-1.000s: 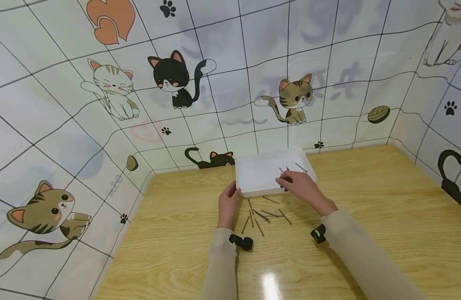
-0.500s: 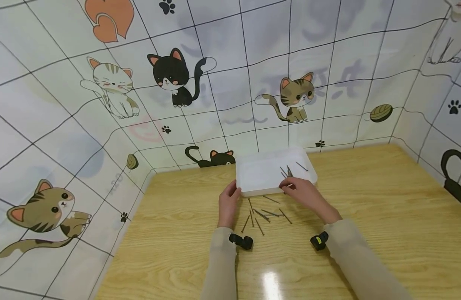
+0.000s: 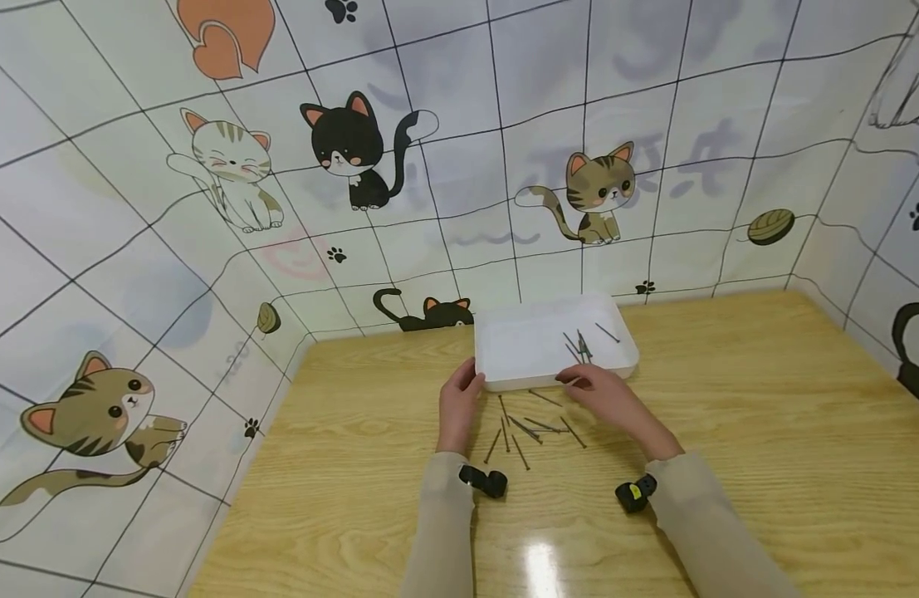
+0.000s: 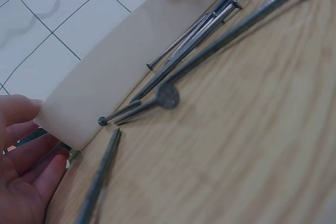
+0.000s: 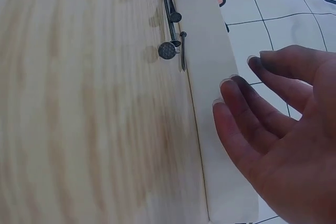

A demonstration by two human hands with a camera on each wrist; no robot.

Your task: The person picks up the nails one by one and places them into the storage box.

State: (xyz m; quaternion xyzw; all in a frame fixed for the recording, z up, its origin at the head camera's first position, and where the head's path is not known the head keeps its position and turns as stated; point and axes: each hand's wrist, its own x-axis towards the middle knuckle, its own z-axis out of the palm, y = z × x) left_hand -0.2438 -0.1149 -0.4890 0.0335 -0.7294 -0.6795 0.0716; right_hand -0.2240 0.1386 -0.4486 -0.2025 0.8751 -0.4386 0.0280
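Observation:
A shallow white tray stands at the back of the table. My left hand holds its front left corner between thumb and fingers, as the left wrist view also shows. Several dark metal nails lie in the tray's right part. My right hand hovers at the front rim, right of the middle; in the right wrist view its fingers are loosely bent with nothing between them. More nails lie scattered on the wood in front of the tray, between both hands, some crossing each other.
The wood-grain table meets a wall covering with printed cats and grid lines behind and at both sides. The tray's back edge is near that wall. Small black cameras sit on both wrists.
My right hand has drawn back from over the tray to its front rim, uncovering more of the nails inside. My left hand stays at the corner. The head view has shifted slightly.

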